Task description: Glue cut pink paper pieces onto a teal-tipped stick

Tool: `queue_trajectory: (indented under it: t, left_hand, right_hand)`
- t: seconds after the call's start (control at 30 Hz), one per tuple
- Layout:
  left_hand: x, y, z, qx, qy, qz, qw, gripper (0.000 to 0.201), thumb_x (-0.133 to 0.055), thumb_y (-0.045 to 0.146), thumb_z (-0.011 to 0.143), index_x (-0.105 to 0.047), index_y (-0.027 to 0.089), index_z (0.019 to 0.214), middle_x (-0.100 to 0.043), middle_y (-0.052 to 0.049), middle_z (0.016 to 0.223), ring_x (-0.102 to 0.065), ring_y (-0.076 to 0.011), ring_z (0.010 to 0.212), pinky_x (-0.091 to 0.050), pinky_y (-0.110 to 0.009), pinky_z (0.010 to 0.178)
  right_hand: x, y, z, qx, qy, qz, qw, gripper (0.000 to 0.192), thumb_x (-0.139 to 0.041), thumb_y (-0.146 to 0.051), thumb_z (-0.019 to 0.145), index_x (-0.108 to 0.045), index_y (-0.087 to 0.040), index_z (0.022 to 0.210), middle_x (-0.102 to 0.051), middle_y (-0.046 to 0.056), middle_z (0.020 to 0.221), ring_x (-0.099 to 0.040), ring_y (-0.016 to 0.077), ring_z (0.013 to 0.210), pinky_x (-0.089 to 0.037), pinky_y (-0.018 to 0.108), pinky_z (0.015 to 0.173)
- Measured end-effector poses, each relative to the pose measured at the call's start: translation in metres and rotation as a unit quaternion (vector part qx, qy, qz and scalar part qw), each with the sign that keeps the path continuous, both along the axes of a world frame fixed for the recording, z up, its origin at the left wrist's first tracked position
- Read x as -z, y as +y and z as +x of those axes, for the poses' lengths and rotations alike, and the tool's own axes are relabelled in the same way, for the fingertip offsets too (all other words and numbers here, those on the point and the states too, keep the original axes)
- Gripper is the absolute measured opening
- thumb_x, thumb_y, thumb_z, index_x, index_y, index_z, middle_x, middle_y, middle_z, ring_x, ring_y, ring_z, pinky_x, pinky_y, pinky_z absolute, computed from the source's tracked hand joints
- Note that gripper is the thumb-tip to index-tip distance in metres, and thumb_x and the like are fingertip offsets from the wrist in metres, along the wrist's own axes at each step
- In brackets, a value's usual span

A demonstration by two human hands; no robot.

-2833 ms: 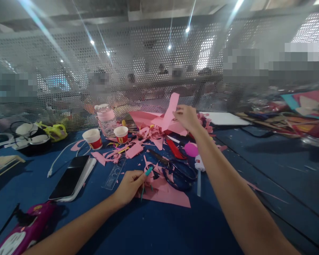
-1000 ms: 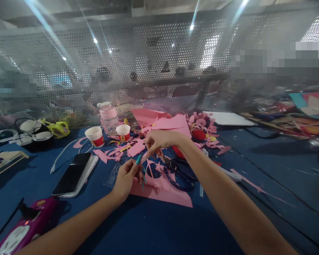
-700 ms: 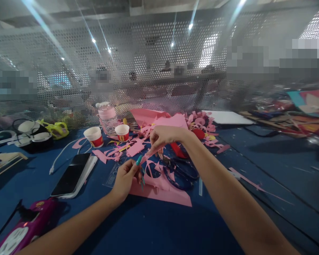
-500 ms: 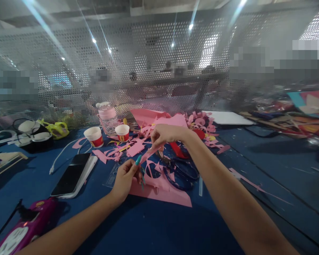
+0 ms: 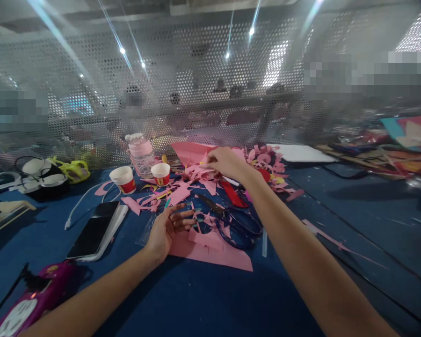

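My left hand (image 5: 166, 229) is held palm up with its fingers stretched out and apart, nothing in it. It is beside a cut pink paper sheet (image 5: 214, 255) with curved cut-outs. Farther off, my right hand (image 5: 226, 164) pinches a pink paper scrap (image 5: 204, 167) over the heap of pink cuttings; the scrap's outline blends with the heap. Dark-blue-handled scissors (image 5: 228, 216) lie partly open between the hands, blades toward the left. A red object (image 5: 234, 194), perhaps a cutter, lies under my right wrist.
Two paper cups (image 5: 122, 180) and a pink-topped bottle (image 5: 141, 154) stand back left. A phone (image 5: 94, 229) and a purple device (image 5: 38, 295) lie at left. A white flat board (image 5: 301, 153) is back right, before a perforated metal screen (image 5: 210, 70).
My right hand has moved away from the left, up and back to the heap, taking the pink strip. My left hand has let go and its fingers have spread.
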State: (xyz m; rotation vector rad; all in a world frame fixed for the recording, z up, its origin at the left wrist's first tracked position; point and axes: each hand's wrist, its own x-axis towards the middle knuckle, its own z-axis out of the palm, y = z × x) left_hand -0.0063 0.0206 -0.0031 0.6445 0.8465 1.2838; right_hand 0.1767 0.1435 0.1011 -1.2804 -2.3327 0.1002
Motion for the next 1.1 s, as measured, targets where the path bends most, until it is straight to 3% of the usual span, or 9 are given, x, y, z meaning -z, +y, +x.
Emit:
queue_trajectory:
  t: [0.33, 0.5, 0.63, 0.8, 0.87, 1.0, 1.1]
  left_hand:
    - [0.003, 0.002, -0.002, 0.002, -0.025, -0.002, 1.0, 0.027, -0.041, 0.031, 0.083, -0.057, 0.011, 0.09, -0.067, -0.007, 0.067, -0.063, -0.0161, 0.058, -0.049, -0.027, 0.058]
    - [0.0, 0.004, -0.002, -0.015, -0.071, -0.053, 0.996, 0.03, -0.036, 0.028, 0.087, -0.059, 0.01, 0.085, -0.066, -0.007, 0.067, -0.064, -0.0143, 0.062, -0.05, -0.025, 0.061]
    - [-0.003, 0.002, -0.001, 0.04, -0.113, -0.102, 0.988, 0.037, -0.037, 0.037, 0.088, -0.06, 0.009, 0.093, -0.068, -0.009, 0.084, -0.065, -0.014, 0.075, -0.051, -0.024, 0.069]
    - [-0.004, -0.004, -0.001, 0.118, -0.137, -0.083, 0.98, 0.041, -0.03, 0.038, 0.09, -0.06, 0.011, 0.098, -0.068, -0.008, 0.087, -0.064, -0.0165, 0.081, -0.05, -0.029, 0.076]
    - [-0.006, -0.006, -0.003, 0.156, -0.141, -0.063, 0.976, 0.047, -0.029, 0.047, 0.087, -0.059, 0.014, 0.104, -0.067, -0.008, 0.095, -0.064, -0.0168, 0.073, -0.051, -0.031, 0.07]
    - [-0.01, -0.009, -0.007, 0.204, -0.141, -0.028, 0.968, 0.053, -0.027, 0.061, 0.081, -0.052, 0.029, 0.115, -0.061, -0.005, 0.112, -0.054, -0.0096, 0.049, -0.048, -0.028, 0.053]
    - [-0.011, -0.009, -0.009, 0.231, -0.143, -0.032, 0.962, 0.061, -0.024, 0.065, 0.078, -0.055, 0.024, 0.11, -0.056, -0.007, 0.122, -0.046, -0.0068, 0.044, -0.045, -0.025, 0.047]
  right_hand:
    - [0.006, 0.003, -0.004, -0.042, 0.03, -0.006, 0.999, 0.015, -0.055, -0.018, 0.078, -0.065, -0.01, 0.084, -0.067, 0.01, 0.083, -0.06, 0.0147, 0.073, -0.041, 0.022, 0.067]
    - [0.016, 0.01, -0.005, -0.051, 0.021, -0.014, 0.998, 0.014, -0.056, -0.017, 0.077, -0.065, -0.01, 0.086, -0.067, 0.01, 0.084, -0.06, 0.0148, 0.074, -0.042, 0.023, 0.068]
    - [0.019, 0.013, -0.003, -0.049, 0.007, -0.026, 0.998, 0.016, -0.057, -0.02, 0.077, -0.065, -0.011, 0.087, -0.068, 0.009, 0.081, -0.06, 0.0144, 0.069, -0.042, 0.022, 0.064]
    - [0.017, 0.007, -0.006, -0.038, -0.01, -0.028, 0.999, 0.02, -0.055, -0.027, 0.078, -0.066, -0.01, 0.082, -0.067, 0.011, 0.078, -0.059, 0.0176, 0.069, -0.039, 0.025, 0.064]
    - [0.009, 0.0, -0.01, -0.034, -0.015, -0.022, 0.999, 0.022, -0.054, -0.029, 0.08, -0.066, -0.011, 0.08, -0.066, 0.011, 0.078, -0.059, 0.0184, 0.07, -0.037, 0.026, 0.064]
    - [-0.018, -0.024, -0.019, -0.032, 0.037, 0.028, 0.998, 0.032, -0.048, -0.039, 0.083, -0.064, -0.012, 0.077, -0.063, 0.008, 0.073, -0.056, 0.0167, 0.069, -0.035, 0.026, 0.063]
    - [-0.024, -0.05, -0.027, -0.034, 0.158, 0.056, 0.985, 0.046, -0.035, -0.049, 0.087, -0.061, -0.013, 0.077, -0.059, 0.005, 0.071, -0.054, 0.0147, 0.07, -0.036, 0.025, 0.064]
